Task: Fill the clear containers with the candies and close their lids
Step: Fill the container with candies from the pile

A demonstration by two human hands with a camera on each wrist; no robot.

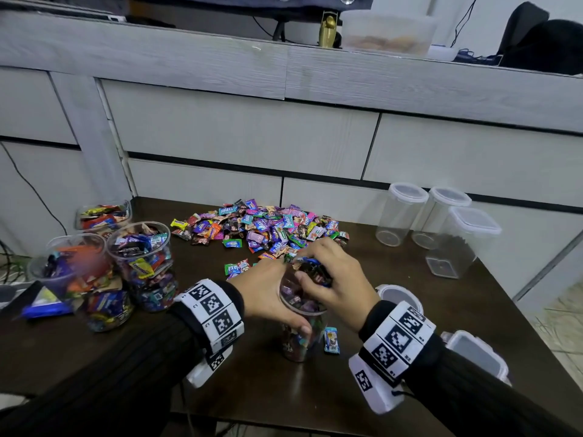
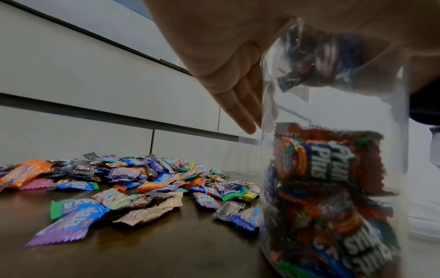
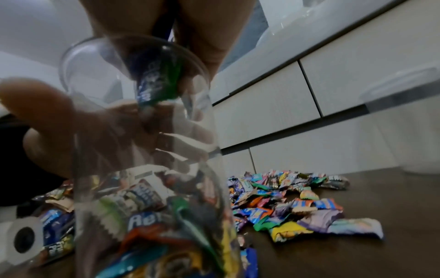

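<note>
A clear round container [image 1: 299, 335], partly filled with wrapped candies, stands upright on the dark table. My left hand [image 1: 268, 294] grips it near the rim, thumb across its near side. My right hand [image 1: 334, 272] hovers over its open mouth and pinches a few candies [image 1: 315, 269]. In the right wrist view a blue-green candy [image 3: 154, 82] hangs from my fingers [image 3: 209, 37] just inside the container [image 3: 147, 169]. In the left wrist view the container [image 2: 333, 169] fills the right side. The candy pile [image 1: 262, 228] lies just beyond both hands.
Three open candy-filled containers [image 1: 142, 263] stand at the left. Three empty lidded containers [image 1: 400, 212] stand at the back right. Two loose lids [image 1: 473, 354] lie by my right wrist. One blue candy [image 1: 331, 340] lies beside the held container. A cabinet front rises behind the table.
</note>
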